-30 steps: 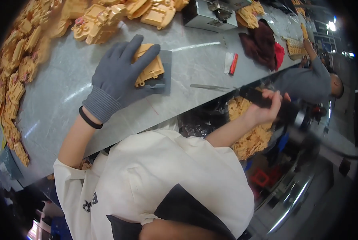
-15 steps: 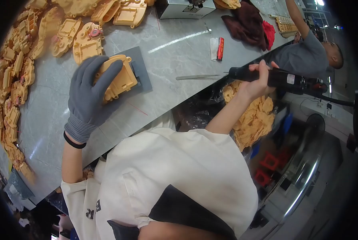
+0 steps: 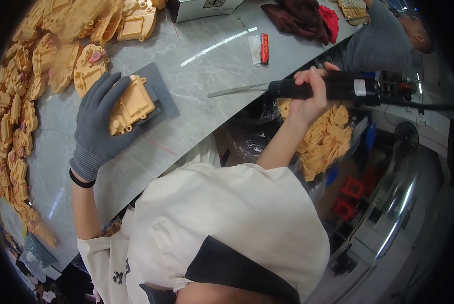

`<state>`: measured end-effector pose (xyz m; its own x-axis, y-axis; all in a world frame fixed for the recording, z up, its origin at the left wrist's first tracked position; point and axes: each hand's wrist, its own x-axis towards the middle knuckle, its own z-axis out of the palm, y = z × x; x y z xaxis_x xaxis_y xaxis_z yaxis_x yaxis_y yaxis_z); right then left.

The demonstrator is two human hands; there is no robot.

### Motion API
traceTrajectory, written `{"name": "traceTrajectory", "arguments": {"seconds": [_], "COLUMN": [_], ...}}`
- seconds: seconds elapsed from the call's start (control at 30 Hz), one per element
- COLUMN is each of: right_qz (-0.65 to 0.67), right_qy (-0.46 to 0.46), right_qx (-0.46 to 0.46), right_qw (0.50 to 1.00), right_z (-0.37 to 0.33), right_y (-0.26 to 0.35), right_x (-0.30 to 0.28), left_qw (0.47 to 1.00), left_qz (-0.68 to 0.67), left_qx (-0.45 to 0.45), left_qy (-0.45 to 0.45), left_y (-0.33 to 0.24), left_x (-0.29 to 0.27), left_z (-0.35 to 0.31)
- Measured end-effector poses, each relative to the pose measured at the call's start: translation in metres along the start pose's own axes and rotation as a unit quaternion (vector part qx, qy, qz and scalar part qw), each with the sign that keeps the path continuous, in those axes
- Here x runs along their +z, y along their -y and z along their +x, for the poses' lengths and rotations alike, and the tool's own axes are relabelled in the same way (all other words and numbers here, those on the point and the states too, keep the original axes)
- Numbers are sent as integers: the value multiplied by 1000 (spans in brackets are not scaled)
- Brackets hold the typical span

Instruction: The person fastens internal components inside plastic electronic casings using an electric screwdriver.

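Note:
My left hand (image 3: 96,121), in a grey knitted glove, is closed round a yellow-orange moulded plastic housing (image 3: 136,104) with a raised rim and small screw lugs. The housing sits on or just over a flat dark grey pad (image 3: 165,96); the glove hides its left side. My bare right hand (image 3: 310,96) grips a black cylindrical corded power tool (image 3: 348,90), held nearly level beyond the table's edge with its tip toward the left. Just beyond that tip, a slim metal blade-like tool (image 3: 232,91) appears to lie on the table; I cannot tell whether the two touch.
Similar yellow housings (image 3: 22,116) are piled along the table's left and far sides. A box (image 3: 201,9), a red-and-white packet (image 3: 264,49) and a dark red cloth (image 3: 298,20) lie farther back. Yellow scraps (image 3: 326,142) fill a bag below the edge. Another person (image 3: 379,45) sits at right.
My view has shifted, moving the table things left in the picture. The housing is turned a little in my left hand. The power tool is more level, its tip closer to the metal tool.

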<state>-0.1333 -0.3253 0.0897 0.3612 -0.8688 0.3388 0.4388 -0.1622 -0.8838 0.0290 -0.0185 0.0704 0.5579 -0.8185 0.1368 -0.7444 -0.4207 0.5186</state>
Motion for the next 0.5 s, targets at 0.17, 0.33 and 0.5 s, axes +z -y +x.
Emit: {"name": "traceTrajectory", "arguments": {"seconds": [0.17, 0.33, 0.5], "right_qz": [27, 52, 0], "right_qy": [-17, -45, -66], "right_qx": [-50, -89, -57], "right_qw": [998, 994, 996], "right_z": [7, -1, 20], "right_y": [18, 38, 22], "right_x": [-15, -33, -28], "left_qw": [997, 921, 994], "left_qz": [63, -136, 92], "left_qx": [17, 228, 66], "left_qy": [31, -284, -7], "left_y": [-2, -100, -114], "left_x": [-7, -5, 131], "left_z": [7, 22, 85]}}
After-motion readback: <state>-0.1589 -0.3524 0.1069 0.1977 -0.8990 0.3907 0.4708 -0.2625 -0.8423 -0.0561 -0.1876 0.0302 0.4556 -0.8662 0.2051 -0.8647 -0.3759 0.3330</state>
